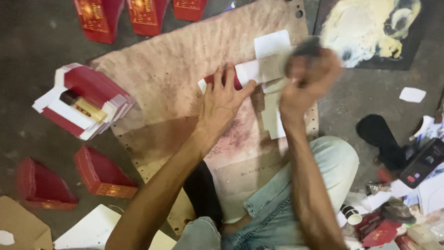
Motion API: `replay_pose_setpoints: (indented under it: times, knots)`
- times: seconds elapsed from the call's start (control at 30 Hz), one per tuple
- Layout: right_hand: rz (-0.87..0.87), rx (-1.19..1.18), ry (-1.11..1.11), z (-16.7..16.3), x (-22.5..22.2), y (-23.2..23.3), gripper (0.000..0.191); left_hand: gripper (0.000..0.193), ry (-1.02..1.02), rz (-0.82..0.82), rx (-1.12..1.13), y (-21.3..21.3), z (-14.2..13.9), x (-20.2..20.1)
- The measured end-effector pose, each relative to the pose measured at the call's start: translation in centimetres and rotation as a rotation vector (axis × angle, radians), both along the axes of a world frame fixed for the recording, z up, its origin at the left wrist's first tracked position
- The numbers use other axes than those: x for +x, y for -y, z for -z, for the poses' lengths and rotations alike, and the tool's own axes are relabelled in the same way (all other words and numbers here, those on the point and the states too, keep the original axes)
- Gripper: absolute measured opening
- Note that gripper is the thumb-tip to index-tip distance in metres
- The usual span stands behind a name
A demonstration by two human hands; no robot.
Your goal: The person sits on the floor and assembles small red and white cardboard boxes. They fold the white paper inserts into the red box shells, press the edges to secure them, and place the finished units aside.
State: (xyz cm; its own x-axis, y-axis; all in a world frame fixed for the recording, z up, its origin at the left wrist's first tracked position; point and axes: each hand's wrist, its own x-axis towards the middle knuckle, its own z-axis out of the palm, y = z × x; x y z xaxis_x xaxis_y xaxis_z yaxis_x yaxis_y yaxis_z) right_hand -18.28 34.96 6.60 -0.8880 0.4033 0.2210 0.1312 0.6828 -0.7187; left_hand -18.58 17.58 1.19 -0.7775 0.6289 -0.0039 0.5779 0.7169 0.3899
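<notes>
My left hand (224, 99) presses flat on a red and white card piece (245, 74) that lies on a stained brown board (185, 60). My right hand (307, 78) is blurred above the right end of that piece, fingers closed around a dark brush-like object (305, 46). White paper strips (273, 115) lie under and beside the right hand. A white rectangle of paper (271, 42) sits just beyond the card piece.
An open red and white box with a bottle inside (83, 102) stands at the left. Several red box parts (101, 173) lie around it and at the top (143, 16). A dark slab with yellowish paste (365, 28) is top right. Clutter and a phone (423, 162) lie at the right.
</notes>
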Motion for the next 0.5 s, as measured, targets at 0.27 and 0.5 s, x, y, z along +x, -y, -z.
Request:
replay_pose_setpoints:
  times: [0.27, 0.5]
  knots:
    - [-0.125, -0.201, -0.073, -1.0, -3.0, 0.5, 0.048, 0.067, 0.034, -0.027, 0.042, 1.0, -0.4, -0.7]
    - [-0.222, -0.01, -0.062, -0.7, -1.6, 3.7, 0.042, 0.092, 0.209, -0.216, 0.53, 2.2, -0.3, -1.0]
